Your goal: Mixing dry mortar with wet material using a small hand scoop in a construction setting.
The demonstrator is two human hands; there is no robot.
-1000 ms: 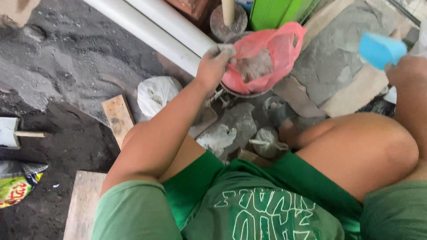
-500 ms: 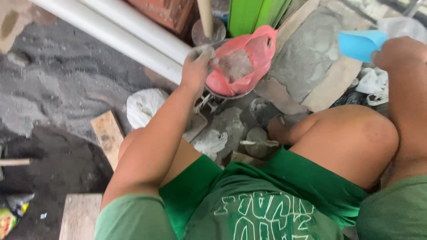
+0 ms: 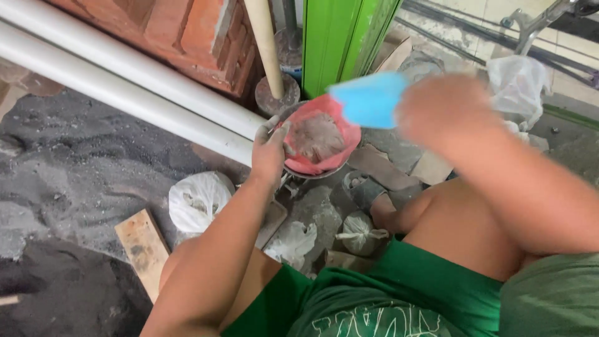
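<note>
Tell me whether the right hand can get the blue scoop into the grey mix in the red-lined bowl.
Probably yes: the right hand holds the blue scoop just above the bowl, the grey mix lies uncovered, and the left hand grips only the near rim.

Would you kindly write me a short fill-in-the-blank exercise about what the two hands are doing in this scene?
1. The left hand grips the rim of a bowl lined with a ____ plastic bag.
2. The right hand holds a light ____ object over the bowl.
3. The stuff inside the bag is ____ in colour.
4. Two white ____ lie along the brick wall.

Missing words: red; blue; grey; pipes
</note>
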